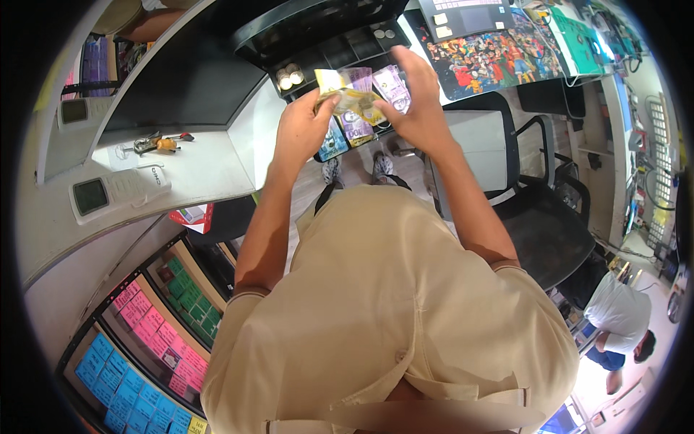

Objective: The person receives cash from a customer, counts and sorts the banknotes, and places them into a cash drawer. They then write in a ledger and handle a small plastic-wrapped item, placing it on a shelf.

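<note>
My left hand (302,124) pinches a small sheaf of yellowish banknotes (345,100) between thumb and fingers, above an open black cash drawer (329,58). At the right end of the notes is my right hand (419,101), its thumb close against their edge and its other fingers stretched away; whether the thumb touches is unclear. Purple banknotes (392,88) lie in the drawer beneath, beside blue banknotes (332,142) at its near left. Coins (290,75) fill a small compartment on the left, and a few silver coins (384,34) sit at the back.
Left of the drawer stands a dark monitor (184,69) on a white counter with keys (160,143) and a white handheld device (116,192). A colourful printed mat (481,61) covers the right desk. Black chairs (542,231) stand at my right; a person (618,311) is farther off.
</note>
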Demonstrator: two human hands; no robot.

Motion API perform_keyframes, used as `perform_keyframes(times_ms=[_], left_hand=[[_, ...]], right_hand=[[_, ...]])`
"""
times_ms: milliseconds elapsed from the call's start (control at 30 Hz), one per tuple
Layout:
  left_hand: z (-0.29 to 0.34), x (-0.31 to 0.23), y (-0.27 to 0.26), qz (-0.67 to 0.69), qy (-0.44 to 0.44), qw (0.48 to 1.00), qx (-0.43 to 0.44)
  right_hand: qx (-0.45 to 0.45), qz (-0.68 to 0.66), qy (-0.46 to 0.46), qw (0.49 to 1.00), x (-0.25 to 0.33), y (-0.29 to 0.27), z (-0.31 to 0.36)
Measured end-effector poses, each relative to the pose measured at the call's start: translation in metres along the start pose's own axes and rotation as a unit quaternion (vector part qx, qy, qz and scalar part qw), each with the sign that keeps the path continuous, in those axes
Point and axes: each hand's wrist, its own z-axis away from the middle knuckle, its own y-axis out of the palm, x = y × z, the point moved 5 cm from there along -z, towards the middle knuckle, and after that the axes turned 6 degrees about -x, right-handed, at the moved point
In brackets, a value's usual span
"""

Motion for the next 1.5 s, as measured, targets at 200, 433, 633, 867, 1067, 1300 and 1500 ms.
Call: perform_keyframes(times_ms=[200,433,633,867,1067,1300,1500], left_hand=[[0.002,-0.007,0.005,0.215,-0.052,0.975,0.028],[0.03,0.016,0.028,0.265,-0.021,0.964,-0.001],[0.04,0.047,0.014,0.25,-0.115,0.961,0.003],[0.053,0.064,-0.019,0.537,-0.181,0.824,-0.008],[0.059,0.074,-0.029,0.477,-0.172,0.862,-0.012],[0.056,0.088,-0.008,0.439,-0.201,0.874,-0.057],[0.037,0.072,0.016,0.327,-0.181,0.927,-0.019]], right_hand=[[0.26,-0.117,0.294,0.912,-0.01,0.035,0.005],[0.102,-0.31,0.359,0.874,0.0,0.08,0.041],[0.184,-0.279,0.345,0.877,0.021,0.097,0.062],[0.307,-0.178,0.244,0.903,-0.03,0.089,0.053],[0.183,0.084,0.299,0.933,-0.111,0.102,0.032],[0.086,-0.075,0.338,0.934,-0.089,0.123,0.053],[0.142,-0.442,0.479,0.745,-0.071,0.068,0.066]])
